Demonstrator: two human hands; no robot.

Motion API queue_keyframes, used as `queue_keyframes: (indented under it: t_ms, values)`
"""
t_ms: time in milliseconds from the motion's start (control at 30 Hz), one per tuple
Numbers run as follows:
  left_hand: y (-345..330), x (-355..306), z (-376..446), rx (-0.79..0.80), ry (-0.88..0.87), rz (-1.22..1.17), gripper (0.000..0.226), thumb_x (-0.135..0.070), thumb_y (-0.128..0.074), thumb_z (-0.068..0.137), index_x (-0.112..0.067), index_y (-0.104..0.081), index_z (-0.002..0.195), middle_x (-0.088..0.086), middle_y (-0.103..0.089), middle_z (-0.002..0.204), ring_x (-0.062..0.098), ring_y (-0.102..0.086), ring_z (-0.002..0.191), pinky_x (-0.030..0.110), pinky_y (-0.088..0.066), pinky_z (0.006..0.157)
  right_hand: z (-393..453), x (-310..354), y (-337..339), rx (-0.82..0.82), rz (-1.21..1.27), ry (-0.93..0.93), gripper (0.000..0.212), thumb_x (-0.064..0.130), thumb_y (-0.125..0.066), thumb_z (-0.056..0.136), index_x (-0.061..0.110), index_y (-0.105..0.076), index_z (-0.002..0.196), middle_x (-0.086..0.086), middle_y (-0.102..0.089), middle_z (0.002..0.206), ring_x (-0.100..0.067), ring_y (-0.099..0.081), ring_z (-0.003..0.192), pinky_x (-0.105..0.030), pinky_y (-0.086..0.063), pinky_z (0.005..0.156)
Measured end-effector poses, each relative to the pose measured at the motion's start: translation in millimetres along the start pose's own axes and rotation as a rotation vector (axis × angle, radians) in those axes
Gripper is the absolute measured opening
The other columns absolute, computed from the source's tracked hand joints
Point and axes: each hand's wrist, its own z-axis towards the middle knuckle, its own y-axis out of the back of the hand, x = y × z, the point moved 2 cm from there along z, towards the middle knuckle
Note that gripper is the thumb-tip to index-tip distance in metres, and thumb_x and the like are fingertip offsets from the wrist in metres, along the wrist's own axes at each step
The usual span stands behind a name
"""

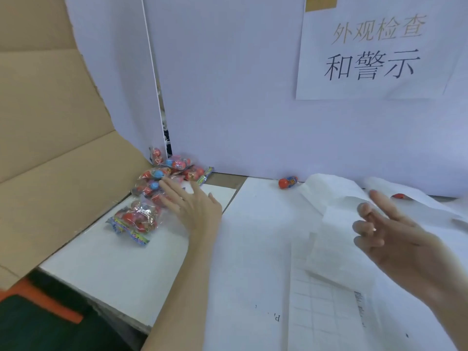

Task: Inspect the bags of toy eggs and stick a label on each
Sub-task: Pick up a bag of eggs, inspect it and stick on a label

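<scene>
1. The fingers [174,196] of the left hand [195,211] are spread apart and stretched toward the heap of bagged toy eggs [167,173], their tips touching or just short of the clear wrapping; they clamp on nothing.
2. The right hand [395,239] hovers above the papers with its fingers loosely parted, the forefinger pointing away and the others half curled. Whether a small label clings to a fingertip cannot be told, as the hand is blurred.
3. The bags lie at the far left corner of the worktop [106,269], piled against the white back wall [228,97] and the cardboard sheet [50,122] that leans along the left edge. One bag [138,220] lies apart from the heap, nearer the person, just left of the left hand.
4. A single loose egg [287,182] rests near the back edge, well apart from the heap, at the foot of the wall.
5. White sheets cover the right half of the worktop; one gridded sheet [326,305], probably the label backing, lies near the front edge under the right forearm.
6. A paper notice [374,54] with printed characters hangs on the wall above.
7. The step in hand appears to be fetching a bag for inspection. The next move calls for the left fingers to close on one bag without dragging its neighbours, bring it toward the middle, and for the right hand to supply a label.
</scene>
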Motion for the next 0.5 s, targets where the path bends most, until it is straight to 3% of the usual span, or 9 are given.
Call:
queue_keyframes:
  t_ms: [33,67,100,233,300,400,500]
  values:
    - [-1.9,7.0,2.1,0.042,0.043,0.040,0.054,-0.042,-0.050,0.103,-0.011,-0.050,0.147,0.039,0.004,0.166,0.049,0.007,0.157,0.058,0.000,0.127,2.1,-0.1,-0.3,-0.005,-0.159,-0.040,0.050,0.020,-0.094,0.069,0.021,-0.077,0.116,0.000,-0.068,0.100,-0.016,-0.063,0.077,-0.023,-0.052,0.062]
    - [-8.2,15.1,4.5,0.034,0.074,0.067,0.054,-0.044,-0.046,0.104,-0.010,-0.052,0.146,0.040,0.001,0.165,0.050,0.003,0.157,0.057,-0.002,0.128,-2.1,6.2,-4.0,-0.157,-0.303,-0.091,0.055,0.022,-0.098,0.060,0.022,-0.079,0.111,0.001,-0.067,0.096,-0.014,-0.062,0.074,-0.021,-0.050,0.059]
    - [-12.4,17.7,5.4,0.056,0.060,0.107,0.056,-0.046,-0.044,0.105,-0.008,-0.053,0.145,0.039,-0.005,0.165,0.050,-0.003,0.157,0.056,-0.006,0.128,-5.5,2.8,-1.9,-0.105,-0.362,-0.110,0.057,0.024,-0.100,0.056,0.021,-0.079,0.109,0.001,-0.066,0.094,-0.014,-0.061,0.072,-0.021,-0.050,0.058]
    - [-13.3,5.5,3.5,0.009,-0.048,0.150,0.049,-0.044,-0.049,0.102,-0.006,-0.060,0.131,0.021,-0.045,0.146,0.039,-0.038,0.138,0.046,-0.033,0.113,-2.6,-0.3,1.8,-0.141,-0.378,-0.175,0.058,0.029,-0.100,0.060,0.016,-0.078,0.112,0.001,-0.064,0.093,-0.014,-0.060,0.074,-0.022,-0.050,0.058]
    - [-9.9,-0.7,3.8,0.003,-0.107,0.122,0.037,-0.038,-0.056,0.101,-0.010,-0.061,0.125,0.013,-0.048,0.136,0.033,-0.041,0.130,0.045,-0.036,0.104,-1.8,-5.7,3.1,-0.138,-0.373,-0.195,0.057,0.030,-0.099,0.061,0.016,-0.078,0.111,0.001,-0.063,0.091,-0.014,-0.059,0.073,-0.022,-0.050,0.058]
    - [-9.9,-10.0,4.3,0.013,-0.151,0.036,0.043,-0.030,-0.061,0.102,-0.013,-0.047,0.139,0.010,-0.045,0.141,0.032,-0.040,0.131,0.048,-0.037,0.104,0.5,-8.3,-0.3,-0.157,-0.376,-0.218,0.057,0.030,-0.100,0.059,0.015,-0.079,0.110,0.000,-0.063,0.088,-0.014,-0.059,0.071,-0.023,-0.050,0.058]
    - [-13.3,-15.2,3.4,-0.004,-0.256,-0.144,0.042,-0.024,-0.061,0.102,-0.007,-0.044,0.137,0.014,-0.047,0.135,0.032,-0.041,0.124,0.037,-0.041,0.098,1.9,-11.8,5.0,-0.192,-0.354,-0.242,0.049,0.028,-0.095,0.065,0.014,-0.079,0.110,-0.001,-0.062,0.087,-0.015,-0.058,0.070,-0.023,-0.050,0.059]
